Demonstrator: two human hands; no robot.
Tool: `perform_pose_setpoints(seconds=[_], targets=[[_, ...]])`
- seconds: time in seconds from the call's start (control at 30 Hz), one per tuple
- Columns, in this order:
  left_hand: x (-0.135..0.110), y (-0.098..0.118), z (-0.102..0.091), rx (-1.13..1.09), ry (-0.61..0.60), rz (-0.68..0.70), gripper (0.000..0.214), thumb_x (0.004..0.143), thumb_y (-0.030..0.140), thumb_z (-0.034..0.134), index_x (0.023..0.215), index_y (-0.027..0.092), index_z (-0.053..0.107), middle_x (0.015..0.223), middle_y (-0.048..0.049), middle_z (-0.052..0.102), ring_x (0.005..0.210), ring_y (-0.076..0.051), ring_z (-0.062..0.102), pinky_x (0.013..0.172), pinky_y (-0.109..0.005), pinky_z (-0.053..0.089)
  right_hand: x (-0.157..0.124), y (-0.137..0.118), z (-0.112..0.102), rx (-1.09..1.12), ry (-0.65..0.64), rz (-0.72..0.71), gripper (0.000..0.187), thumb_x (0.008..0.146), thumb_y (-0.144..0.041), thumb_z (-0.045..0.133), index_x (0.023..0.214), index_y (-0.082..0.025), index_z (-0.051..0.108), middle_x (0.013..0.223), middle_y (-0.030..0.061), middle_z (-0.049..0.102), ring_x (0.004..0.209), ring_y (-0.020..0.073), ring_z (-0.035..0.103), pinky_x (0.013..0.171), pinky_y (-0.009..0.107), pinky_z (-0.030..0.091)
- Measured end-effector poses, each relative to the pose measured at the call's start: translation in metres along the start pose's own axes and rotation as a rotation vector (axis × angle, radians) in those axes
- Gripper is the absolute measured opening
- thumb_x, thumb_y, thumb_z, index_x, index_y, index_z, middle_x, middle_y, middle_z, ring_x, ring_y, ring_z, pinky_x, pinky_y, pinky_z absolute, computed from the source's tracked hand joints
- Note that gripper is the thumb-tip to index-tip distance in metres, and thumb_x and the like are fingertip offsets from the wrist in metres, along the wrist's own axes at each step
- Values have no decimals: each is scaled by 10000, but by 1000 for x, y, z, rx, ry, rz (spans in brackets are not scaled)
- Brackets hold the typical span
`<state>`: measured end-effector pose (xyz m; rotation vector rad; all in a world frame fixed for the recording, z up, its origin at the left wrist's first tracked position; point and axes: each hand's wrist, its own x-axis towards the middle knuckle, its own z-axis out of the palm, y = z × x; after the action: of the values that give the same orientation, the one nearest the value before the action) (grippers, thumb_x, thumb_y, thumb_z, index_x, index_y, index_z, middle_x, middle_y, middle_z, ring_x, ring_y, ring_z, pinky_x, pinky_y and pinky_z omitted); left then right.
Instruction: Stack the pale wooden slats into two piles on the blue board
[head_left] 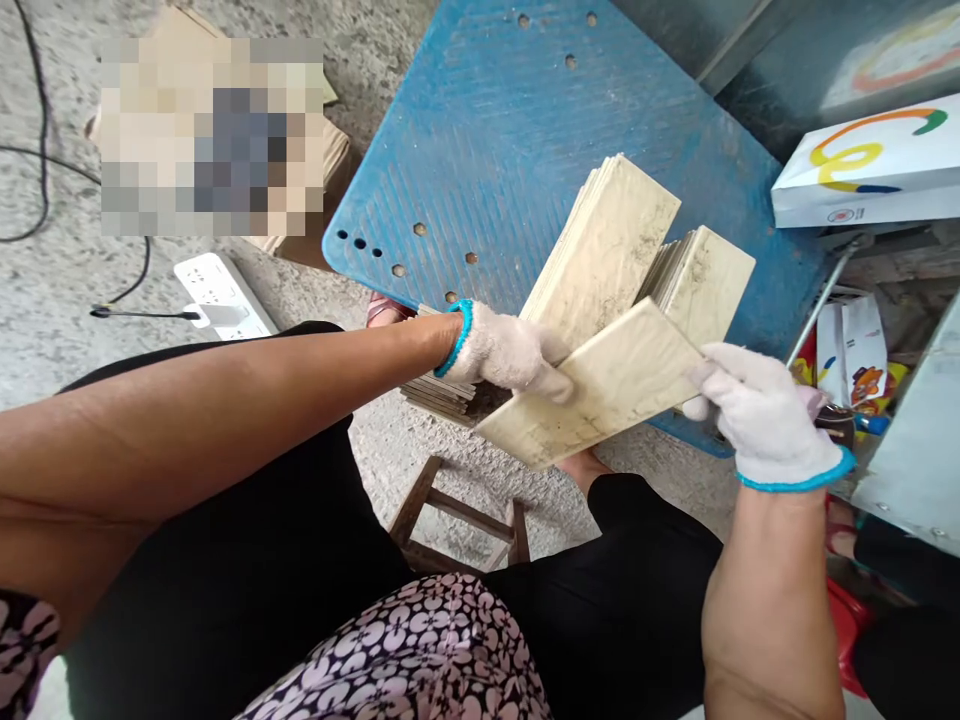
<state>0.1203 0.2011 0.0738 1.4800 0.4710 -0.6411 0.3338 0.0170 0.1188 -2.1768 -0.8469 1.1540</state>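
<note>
A cream rectangular tile (607,385) with dark smudges is held tilted above the front of a blue table. My left hand (514,355), in a white knit glove with a blue cuff, grips it near its left end. At the tile's far right corner, my right hand (772,415), gloved the same way, pinches the edge between thumb and fingers. Behind it lies a stack of like tiles (607,230), with a shorter stack (709,275) to the right. More stacked tiles (439,395) show partly under my left wrist.
The blue table (480,130) has several round holes. On the floor to the left are a white power strip (217,290) and black cables (41,120). A white printed bag (870,165) lies at the right. A wooden stool (469,510) stands between my legs.
</note>
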Motion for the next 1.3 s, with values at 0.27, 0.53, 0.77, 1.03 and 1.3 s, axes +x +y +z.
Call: perform_pose_setpoints(seconds=[0.27, 0.53, 0.77, 1.03, 1.3], targets=[[27, 24, -6, -268, 244, 53, 499, 826, 440, 592, 1246, 173, 632, 944, -102, 718, 952, -229, 649, 762, -316, 509, 48, 16, 42, 380, 415, -23, 389, 861, -566, 494, 971, -202, 573, 867, 60, 660, 776, 192, 649, 637, 309, 533], [61, 39, -34, -149, 549, -31, 369, 832, 404, 574, 1105, 173, 661, 989, -82, 688, 850, -191, 645, 680, -285, 477, 76, 13, 68, 88, 426, -131, 334, 871, -365, 474, 1041, -154, 668, 1130, 103, 682, 1079, 222, 598, 955, 378, 498], [65, 46, -46, 140, 695, -99, 334, 753, 412, 574, 994, 203, 673, 895, -57, 660, 774, -193, 587, 634, -297, 421, 114, 30, 71, 34, 410, -81, 303, 856, -346, 454, 955, -158, 669, 856, 48, 659, 855, 190, 595, 748, 290, 506], [70, 48, -50, 200, 716, -119, 478, 734, 433, 604, 1147, 204, 676, 959, -120, 664, 961, -296, 585, 782, -386, 459, 121, 14, 69, -81, 471, -94, 191, 795, -292, 483, 760, -167, 623, 744, 15, 605, 761, 167, 546, 701, 266, 454], [74, 46, -47, 315, 803, -100, 443, 757, 432, 596, 1121, 189, 667, 1069, -138, 631, 1050, -314, 571, 817, -377, 453, 124, 19, 70, -80, 464, -105, 237, 798, -311, 472, 811, -159, 653, 770, 32, 637, 772, 188, 577, 749, 299, 475]])
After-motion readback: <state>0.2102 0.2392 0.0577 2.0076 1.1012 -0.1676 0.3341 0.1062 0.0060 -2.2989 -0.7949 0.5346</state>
